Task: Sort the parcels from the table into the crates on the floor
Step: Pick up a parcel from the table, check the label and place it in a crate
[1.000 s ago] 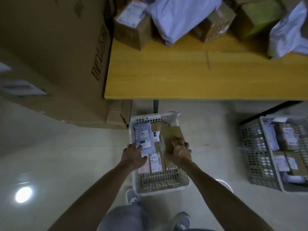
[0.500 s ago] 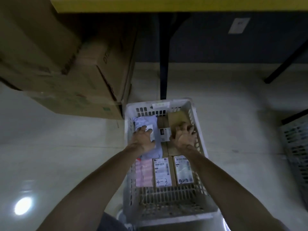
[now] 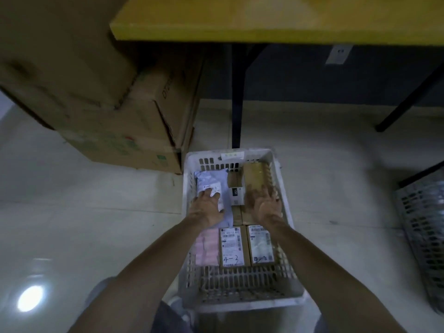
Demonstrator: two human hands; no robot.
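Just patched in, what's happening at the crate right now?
A person is leaning over the white crate on the floor, both arms inside. The left hand rests on a pale poly mailer at the far left. The right hand, fingers spread, is over a brown box in the far right corner. Labelled boxes already lie nearer the person.

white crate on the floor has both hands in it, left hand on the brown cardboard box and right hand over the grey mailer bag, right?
Not quite: the hands are swapped. In the head view the left hand rests on the grey mailer bag, and the right hand is over the brown cardboard box. Both are indeed inside the white crate on the floor.
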